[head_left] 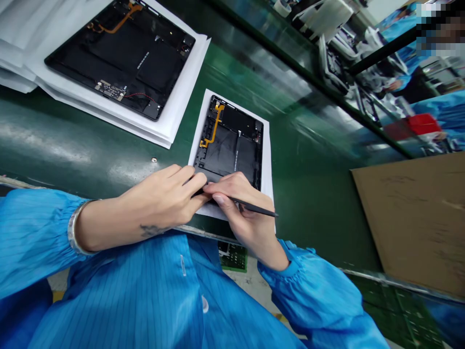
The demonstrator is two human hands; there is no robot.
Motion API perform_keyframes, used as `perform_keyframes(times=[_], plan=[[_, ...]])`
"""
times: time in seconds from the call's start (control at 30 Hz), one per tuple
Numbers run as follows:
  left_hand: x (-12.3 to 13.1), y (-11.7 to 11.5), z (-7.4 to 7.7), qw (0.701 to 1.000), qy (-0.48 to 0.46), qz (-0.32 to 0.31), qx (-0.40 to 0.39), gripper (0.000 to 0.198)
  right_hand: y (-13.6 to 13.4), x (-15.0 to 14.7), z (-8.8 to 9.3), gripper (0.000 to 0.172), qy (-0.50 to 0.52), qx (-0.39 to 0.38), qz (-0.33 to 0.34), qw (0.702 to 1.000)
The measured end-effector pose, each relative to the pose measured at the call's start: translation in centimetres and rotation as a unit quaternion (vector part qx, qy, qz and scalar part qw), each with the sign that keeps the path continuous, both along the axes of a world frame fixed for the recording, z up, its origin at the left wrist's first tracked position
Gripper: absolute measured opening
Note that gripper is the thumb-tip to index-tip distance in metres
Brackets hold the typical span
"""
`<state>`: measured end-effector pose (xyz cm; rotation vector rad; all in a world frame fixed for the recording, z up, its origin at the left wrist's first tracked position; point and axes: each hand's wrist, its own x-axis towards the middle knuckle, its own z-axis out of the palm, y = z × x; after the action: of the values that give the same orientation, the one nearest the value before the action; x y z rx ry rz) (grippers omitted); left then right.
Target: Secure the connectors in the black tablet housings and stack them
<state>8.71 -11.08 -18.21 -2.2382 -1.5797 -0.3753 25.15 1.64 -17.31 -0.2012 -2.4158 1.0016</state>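
An opened black tablet chassis (232,143) with an orange flex cable lies on a white sheet (268,160) on the green belt. My right hand (243,213) is closed around a thin black stylus-like tool (256,208), its tip at the chassis's near edge. My left hand (170,194) rests beside it, fingers pinched together at the same near edge, touching the chassis. What the left fingers pinch is hidden. Both arms wear blue sleeves; a metal bracelet sits on my left wrist.
A second, larger opened tablet (119,53) lies on stacked white sheets at the upper left. A small screw-like bit (154,159) sits on the green belt (72,140). A cardboard sheet (414,218) lies right. Other workers in blue sit beyond the far rail.
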Motion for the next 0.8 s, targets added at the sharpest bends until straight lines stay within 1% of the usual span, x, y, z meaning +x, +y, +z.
perform_keyframes(times=[0.1,0.2,0.3,0.4,0.5,0.67,0.73,0.8], plan=[[-0.5,-0.4,0.0,1.000,0.006,-0.021,0.014,0.025,0.1,0.0,0.2,0.016,-0.009,0.009,0.010,1.000],[-1.2,-1.1,-0.2,0.999,-0.007,-0.034,0.014,0.030,0.4,0.7,0.5,0.016,-0.013,0.013,0.006,1.000],[-1.8,-1.8,-0.5,0.999,-0.029,-0.035,-0.009,0.036,0.9,2.0,0.9,0.015,-0.026,0.012,-0.017,0.999],[-1.9,-1.9,-0.5,0.999,-0.039,-0.033,-0.018,0.037,1.2,3.3,1.2,0.016,-0.048,0.009,-0.045,0.998],[-1.6,-1.4,-0.1,0.999,-0.021,-0.027,0.005,0.036,1.2,3.8,1.1,0.016,-0.055,0.006,-0.053,0.997],[-0.2,0.4,0.9,0.999,0.034,-0.011,0.017,0.030,0.8,3.8,0.6,0.018,-0.014,0.033,-0.066,0.997],[0.3,0.9,1.0,0.999,0.037,-0.004,0.018,0.027,0.6,3.8,0.6,0.019,-0.011,0.057,-0.057,0.997],[0.6,1.1,0.8,0.999,0.035,-0.007,0.017,0.028,0.3,3.9,0.8,0.019,-0.023,0.086,-0.033,0.996]])
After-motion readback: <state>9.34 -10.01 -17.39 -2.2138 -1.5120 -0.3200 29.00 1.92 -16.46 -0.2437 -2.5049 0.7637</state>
